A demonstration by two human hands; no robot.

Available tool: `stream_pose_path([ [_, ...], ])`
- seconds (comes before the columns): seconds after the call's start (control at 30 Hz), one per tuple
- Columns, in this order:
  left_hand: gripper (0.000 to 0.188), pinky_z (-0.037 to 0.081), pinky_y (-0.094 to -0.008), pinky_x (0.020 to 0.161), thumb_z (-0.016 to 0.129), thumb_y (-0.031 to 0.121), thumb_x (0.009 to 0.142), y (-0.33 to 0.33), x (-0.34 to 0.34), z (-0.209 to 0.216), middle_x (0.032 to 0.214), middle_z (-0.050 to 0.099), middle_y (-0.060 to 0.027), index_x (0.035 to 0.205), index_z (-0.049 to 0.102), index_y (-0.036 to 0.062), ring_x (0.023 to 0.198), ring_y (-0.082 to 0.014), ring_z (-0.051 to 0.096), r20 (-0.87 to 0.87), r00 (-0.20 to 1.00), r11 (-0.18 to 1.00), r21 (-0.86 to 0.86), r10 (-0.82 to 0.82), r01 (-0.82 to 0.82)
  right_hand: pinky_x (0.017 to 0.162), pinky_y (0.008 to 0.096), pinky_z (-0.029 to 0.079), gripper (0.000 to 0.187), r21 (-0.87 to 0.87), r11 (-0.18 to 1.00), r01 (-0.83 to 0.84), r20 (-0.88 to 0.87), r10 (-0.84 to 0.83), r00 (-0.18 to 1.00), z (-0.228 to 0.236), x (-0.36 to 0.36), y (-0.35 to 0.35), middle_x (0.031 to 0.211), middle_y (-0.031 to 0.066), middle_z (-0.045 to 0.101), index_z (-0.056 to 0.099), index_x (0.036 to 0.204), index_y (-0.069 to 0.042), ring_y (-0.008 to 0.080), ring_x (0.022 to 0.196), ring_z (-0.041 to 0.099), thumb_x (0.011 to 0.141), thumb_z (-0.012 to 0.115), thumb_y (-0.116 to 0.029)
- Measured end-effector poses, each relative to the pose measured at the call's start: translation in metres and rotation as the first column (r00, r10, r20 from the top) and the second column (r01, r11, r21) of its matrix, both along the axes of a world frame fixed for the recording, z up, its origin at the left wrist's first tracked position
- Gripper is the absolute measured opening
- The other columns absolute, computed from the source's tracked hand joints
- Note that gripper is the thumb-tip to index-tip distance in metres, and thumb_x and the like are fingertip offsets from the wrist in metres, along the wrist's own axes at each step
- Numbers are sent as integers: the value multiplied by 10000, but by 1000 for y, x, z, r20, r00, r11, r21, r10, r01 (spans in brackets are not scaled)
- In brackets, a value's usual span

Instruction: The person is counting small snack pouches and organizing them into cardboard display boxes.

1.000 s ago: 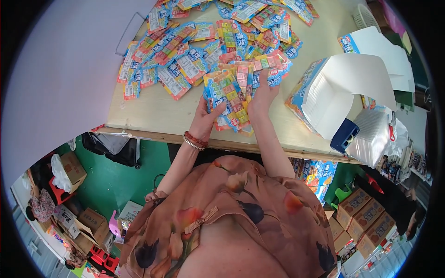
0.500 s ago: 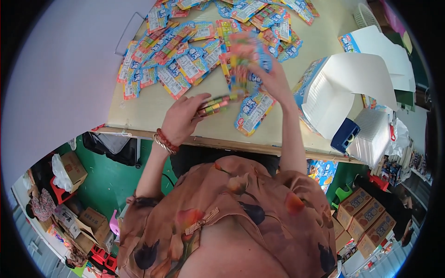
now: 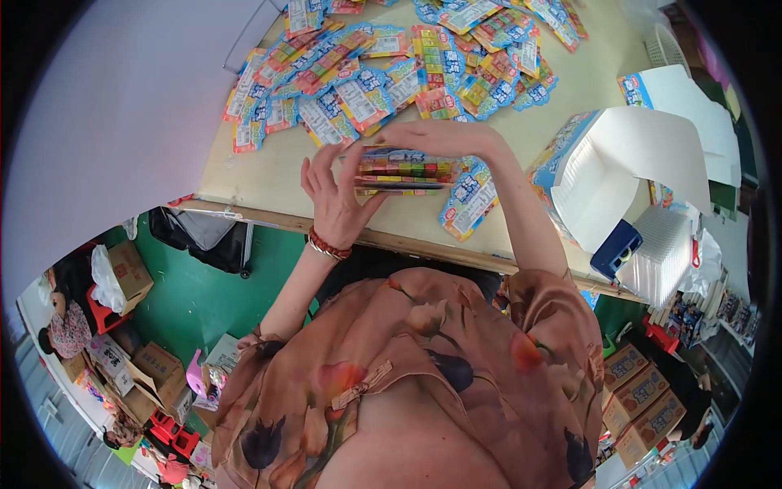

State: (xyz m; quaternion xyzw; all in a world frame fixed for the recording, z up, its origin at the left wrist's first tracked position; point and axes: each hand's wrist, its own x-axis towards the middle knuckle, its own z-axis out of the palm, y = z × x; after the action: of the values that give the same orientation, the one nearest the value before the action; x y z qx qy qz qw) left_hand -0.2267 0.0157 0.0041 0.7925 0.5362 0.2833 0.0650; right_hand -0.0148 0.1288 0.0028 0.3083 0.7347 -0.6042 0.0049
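Note:
Between my hands a stack of flat candy packs (image 3: 411, 173) stands edge-on above the near part of the table, small coloured candy blocks showing through. My left hand (image 3: 336, 194) grips its left end, thumb on the near side and fingers spread at the far corner. Across the stack's far side lies my right hand (image 3: 436, 137), fingers stretched leftward against the packs; its thumb is hidden. A single candy pack (image 3: 470, 196) lies on the table just right of the stack. Beyond my hands spreads a loose pile of similar packs (image 3: 358, 96).
Right of my forearm stands an open white-lined display box (image 3: 599, 175), with a dark blue tape dispenser (image 3: 617, 247) and clear plastic trays (image 3: 658, 254) near it. Another open carton (image 3: 688, 110) and a white basket (image 3: 666, 47) are at the far right. The table's front edge (image 3: 269, 216) runs before me.
My right hand has come down from the pile with packs and now lies against the stack. My left hand has turned the stack level. The view has shifted slightly.

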Motion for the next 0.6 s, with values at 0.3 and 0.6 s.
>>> stream_pose_path([
  [0.3,1167,461,-405,954,874,92,595,-6,0,-32,1343,382,-171,1481,115,85,1227,-293,453,614,786,927,-334,75,172,952,296,423,539,-163,937,308,-65,-322,944,26,18,-43,1166,78,607,602,1220,-66,185,1080,560,1025,265,-439],
  [0.6,912,489,-350,909,870,53,574,8,-6,-43,1246,481,-121,1351,391,48,1106,-259,543,601,797,881,-341,-66,330,829,312,479,287,281,786,551,-343,-454,822,36,23,-82,1070,90,590,645,1046,-16,214,986,591,804,691,-164],
])
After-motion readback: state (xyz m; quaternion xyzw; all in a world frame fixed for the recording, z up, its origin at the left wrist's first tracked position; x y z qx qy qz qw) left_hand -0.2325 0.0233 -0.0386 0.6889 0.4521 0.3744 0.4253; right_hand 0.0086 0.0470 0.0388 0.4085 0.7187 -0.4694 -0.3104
